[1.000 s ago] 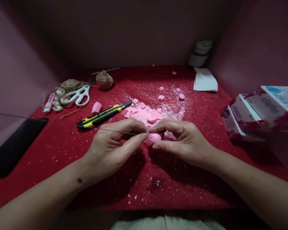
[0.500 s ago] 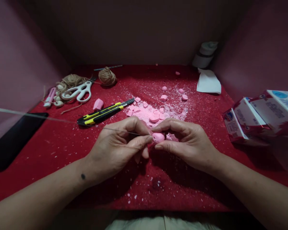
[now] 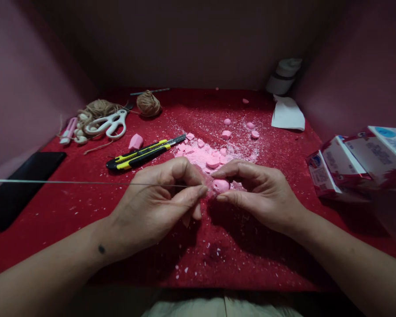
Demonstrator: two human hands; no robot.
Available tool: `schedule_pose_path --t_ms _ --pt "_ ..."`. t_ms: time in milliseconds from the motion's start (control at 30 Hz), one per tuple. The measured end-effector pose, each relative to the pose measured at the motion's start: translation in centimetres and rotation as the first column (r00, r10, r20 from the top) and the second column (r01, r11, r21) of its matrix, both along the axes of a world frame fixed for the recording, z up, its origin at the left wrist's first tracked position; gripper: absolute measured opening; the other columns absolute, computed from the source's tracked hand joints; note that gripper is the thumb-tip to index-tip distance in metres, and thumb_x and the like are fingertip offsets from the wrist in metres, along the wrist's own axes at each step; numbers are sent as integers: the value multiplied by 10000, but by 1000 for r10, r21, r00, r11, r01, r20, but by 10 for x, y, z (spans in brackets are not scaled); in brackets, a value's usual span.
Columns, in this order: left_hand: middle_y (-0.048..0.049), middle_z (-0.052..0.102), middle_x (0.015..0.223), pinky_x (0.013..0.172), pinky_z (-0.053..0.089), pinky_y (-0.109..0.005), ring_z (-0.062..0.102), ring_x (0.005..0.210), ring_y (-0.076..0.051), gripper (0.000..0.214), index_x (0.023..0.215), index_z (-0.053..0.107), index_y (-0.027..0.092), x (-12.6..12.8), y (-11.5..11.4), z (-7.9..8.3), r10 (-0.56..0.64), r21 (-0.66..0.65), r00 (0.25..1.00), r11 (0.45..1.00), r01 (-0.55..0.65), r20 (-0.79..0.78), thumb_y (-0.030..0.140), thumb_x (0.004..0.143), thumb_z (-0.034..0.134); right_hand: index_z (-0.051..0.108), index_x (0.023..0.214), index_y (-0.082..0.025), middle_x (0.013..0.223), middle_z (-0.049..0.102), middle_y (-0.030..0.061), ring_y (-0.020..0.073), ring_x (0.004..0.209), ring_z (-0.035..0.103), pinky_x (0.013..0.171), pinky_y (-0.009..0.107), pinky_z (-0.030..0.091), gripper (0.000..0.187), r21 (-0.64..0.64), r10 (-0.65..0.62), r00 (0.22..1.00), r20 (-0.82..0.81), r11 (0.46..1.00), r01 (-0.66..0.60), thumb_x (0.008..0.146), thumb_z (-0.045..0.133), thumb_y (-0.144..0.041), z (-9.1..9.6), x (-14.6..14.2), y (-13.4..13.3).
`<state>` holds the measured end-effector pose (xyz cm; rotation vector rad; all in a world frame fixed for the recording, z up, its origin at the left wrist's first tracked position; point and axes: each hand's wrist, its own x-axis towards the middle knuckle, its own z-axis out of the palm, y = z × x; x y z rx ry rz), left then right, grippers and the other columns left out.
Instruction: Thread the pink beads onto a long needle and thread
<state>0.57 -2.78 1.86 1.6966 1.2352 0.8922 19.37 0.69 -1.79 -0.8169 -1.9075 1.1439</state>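
My left hand (image 3: 165,193) pinches a long, thin straight stick (image 3: 69,182) between thumb and fingers. The stick runs out past the left edge of the view, and its tip is hidden at my fingertips. In my right hand (image 3: 260,187) a small rounded piece of pink soap (image 3: 221,186) is gripped between thumb and fingers. Small dark marks or holes show on its left end. A narrow gap lies between my left fingertips and the soap. Just beyond the hands is a heap of pink shavings and chips (image 3: 201,155).
A yellow-black utility knife (image 3: 145,154) with its blade out lies beside a pink chunk (image 3: 136,141). Left are white-handled scissors (image 3: 114,125), twine (image 3: 148,104) and a black phone-like slab (image 3: 23,189). Right stand cartons (image 3: 356,163), white paper (image 3: 288,113) and a bottle (image 3: 284,75).
My left hand has drawn slightly left, away from the soap, and the stick has swung to nearly level. My right hand has shifted a little right with the soap.
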Motion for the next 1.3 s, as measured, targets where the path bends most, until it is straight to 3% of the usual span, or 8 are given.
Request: schedule_pose_path --t_ms 267,500,800,1000,1200,1300 --pt "43 596 540 431 478 -142 595 453 -73 96 733 559 152 0 0 -1 -20 13 999 1000 21 -47 138 827 545 624 964 -158 875 643 42 136 796 601 720 281 480 195 163 36 996 81 985 -49 771 639 -139 1 1 2" --pt "32 605 601 529 495 -193 590 501 -75 82 766 549 158 3 -6 -11 44 241 984 970 0 -175 144 837 510 629 950 -152 899 663 44 142 822 611 725 274 483 183 125 4 996 89 992 -15 768 647 -159 3 0 -1" --pt "22 597 589 526 450 -203 569 503 -80 82 776 547 158 0 -3 -12 -16 268 951 958 103 -308 135 835 494 643 893 -154 847 650 29 98 695 576 631 231 454 108 138 71 989 129 986 -89 789 631 -177 2 -1 -1" --pt "-1 587 611 488 409 -197 536 494 -82 90 784 561 156 -4 0 -10 -52 359 920 911 202 -387 128 823 485 639 877 -158 882 653 45 129 802 599 730 261 477 79 142 103 984 144 982 -124 814 607 -193 1 -2 -2" --pt "42 565 519 417 380 -146 524 435 -57 133 717 530 163 -11 5 -3 -244 106 919 952 288 -311 157 846 497 629 948 -148 906 635 65 135 820 593 736 263 480 137 215 125 975 185 963 -164 819 591 -174 -2 -2 -1" --pt "45 566 553 405 352 -144 497 437 -47 123 701 513 169 -14 5 -2 -242 137 877 936 323 -416 145 821 532 622 982 -157 918 626 68 137 827 587 730 264 482 161 229 133 972 196 957 -177 828 578 -176 -2 -1 -1"
